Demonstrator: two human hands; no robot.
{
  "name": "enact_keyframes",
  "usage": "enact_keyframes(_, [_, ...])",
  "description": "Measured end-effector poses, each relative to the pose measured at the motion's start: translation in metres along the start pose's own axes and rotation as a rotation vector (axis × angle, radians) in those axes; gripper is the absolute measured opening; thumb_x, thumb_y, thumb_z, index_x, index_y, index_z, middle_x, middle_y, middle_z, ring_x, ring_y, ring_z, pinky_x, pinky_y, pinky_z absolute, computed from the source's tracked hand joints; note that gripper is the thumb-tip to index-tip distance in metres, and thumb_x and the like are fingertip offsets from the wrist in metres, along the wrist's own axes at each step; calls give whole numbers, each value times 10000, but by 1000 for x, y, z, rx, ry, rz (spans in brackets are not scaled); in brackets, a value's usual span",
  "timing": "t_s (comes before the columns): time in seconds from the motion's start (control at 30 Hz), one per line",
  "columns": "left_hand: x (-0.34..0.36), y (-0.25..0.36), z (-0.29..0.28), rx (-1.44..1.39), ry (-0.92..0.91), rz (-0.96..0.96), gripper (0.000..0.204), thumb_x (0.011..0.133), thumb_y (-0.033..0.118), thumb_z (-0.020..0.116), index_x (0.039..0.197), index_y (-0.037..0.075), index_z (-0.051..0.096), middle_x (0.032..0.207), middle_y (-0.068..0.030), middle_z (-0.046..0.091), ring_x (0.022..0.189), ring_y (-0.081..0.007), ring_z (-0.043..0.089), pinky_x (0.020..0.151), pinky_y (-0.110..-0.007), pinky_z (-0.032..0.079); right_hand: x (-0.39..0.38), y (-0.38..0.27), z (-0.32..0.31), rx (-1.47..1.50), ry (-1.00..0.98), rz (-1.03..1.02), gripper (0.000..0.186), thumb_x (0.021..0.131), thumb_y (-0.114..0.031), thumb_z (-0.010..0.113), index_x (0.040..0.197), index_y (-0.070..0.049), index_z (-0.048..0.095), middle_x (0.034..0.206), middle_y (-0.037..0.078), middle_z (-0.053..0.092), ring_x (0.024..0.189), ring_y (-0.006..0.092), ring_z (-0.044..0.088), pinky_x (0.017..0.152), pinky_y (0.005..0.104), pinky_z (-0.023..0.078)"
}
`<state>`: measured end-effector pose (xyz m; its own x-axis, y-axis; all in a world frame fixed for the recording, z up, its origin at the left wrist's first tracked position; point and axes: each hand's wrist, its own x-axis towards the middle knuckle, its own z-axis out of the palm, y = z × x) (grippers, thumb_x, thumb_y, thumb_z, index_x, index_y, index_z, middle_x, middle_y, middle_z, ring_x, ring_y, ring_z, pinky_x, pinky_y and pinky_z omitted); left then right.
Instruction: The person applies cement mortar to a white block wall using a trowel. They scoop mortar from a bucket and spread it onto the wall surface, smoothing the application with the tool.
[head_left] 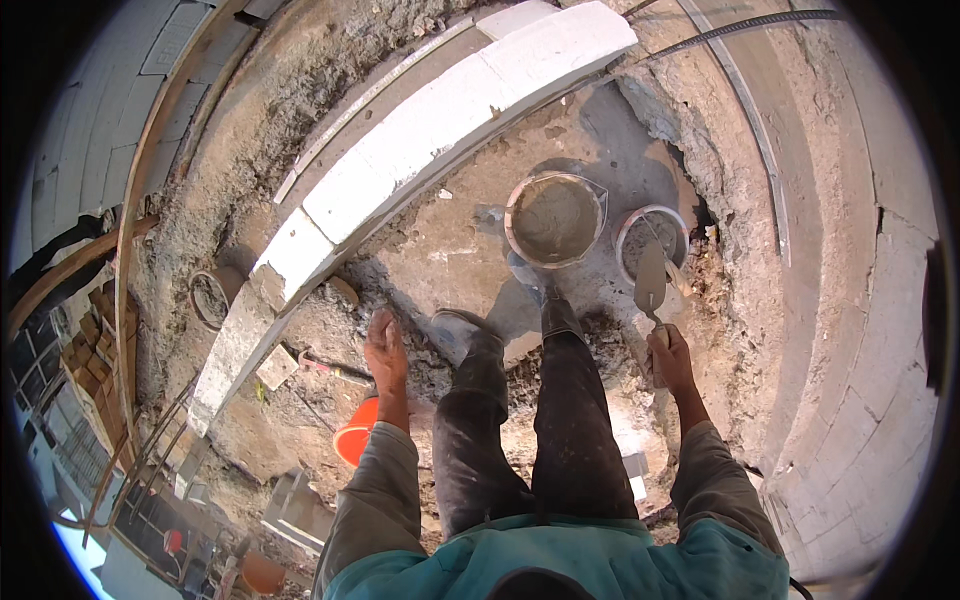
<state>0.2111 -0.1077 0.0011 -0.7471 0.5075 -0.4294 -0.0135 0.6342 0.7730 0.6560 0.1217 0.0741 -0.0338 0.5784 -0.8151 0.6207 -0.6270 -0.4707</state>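
Note:
My right hand [671,357] grips a trowel [650,283] by its handle. The pointed metal blade is directed away from me, overlapping the near side of a small bucket [683,234] with grey material inside. To the left of that bucket stands a larger round bucket [513,232] of wet grey mortar [556,222], its wire handle lying against the rim. My left hand [385,345] hangs at the left of my legs with its fingers curled in and nothing visible in them. Below and beside it are a hammer [336,371] and an orange bucket [352,437].
A low wall of white blocks [400,150] curves across from the left to the far side. Beyond it, a round container [212,300] rests on rough soil. Block walls [860,420] rise at the right. Wooden planks [135,210] and stacked bricks [95,345] stand far left.

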Motion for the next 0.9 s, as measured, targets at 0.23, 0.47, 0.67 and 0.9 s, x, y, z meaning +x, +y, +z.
enact_keyframes(0.23, [68, 109, -52, 313, 38, 438, 416, 967, 226, 536, 1332, 25, 532, 1290, -199, 571, 1182, -331, 568, 969, -420, 465, 26, -54, 119, 354, 39, -47, 311, 979, -350, 512, 1096, -63, 533, 701, 37, 528, 500, 132, 541, 416, 295, 442])
enact_keyframes(0.47, [155, 163, -17, 769, -38, 735, 463, 978, 280, 492, 1380, 49, 483, 1392, -194, 482, 1286, -387, 463, 1053, -469, 402, 226, -107, 155, 528, -23, 91, 435, 990, -399, 481, 1299, -94, 502, 901, 86, 580, 569, 185, 587, 471, 327, 503])
enact_keyframes(0.67, [190, 160, -1, 953, -169, 730, 528, 994, 365, 479, 1394, 21, 462, 1376, -204, 483, 1268, -380, 464, 1038, -488, 408, 387, -140, 133, 596, 10, 111, 416, 1007, -376, 448, 1285, -73, 504, 920, 103, 582, 673, 209, 604, 548, 365, 529])
enact_keyframes(0.9, [202, 173, 0, 1033, -170, 610, 544, 773, 19, 639, 1314, 31, 576, 1215, -162, 501, 1130, -328, 513, 959, -448, 446, 423, -156, 155, 624, -98, 163, 405, 1008, -370, 459, 1241, -45, 526, 848, 84, 556, 611, 180, 534, 516, 351, 478])
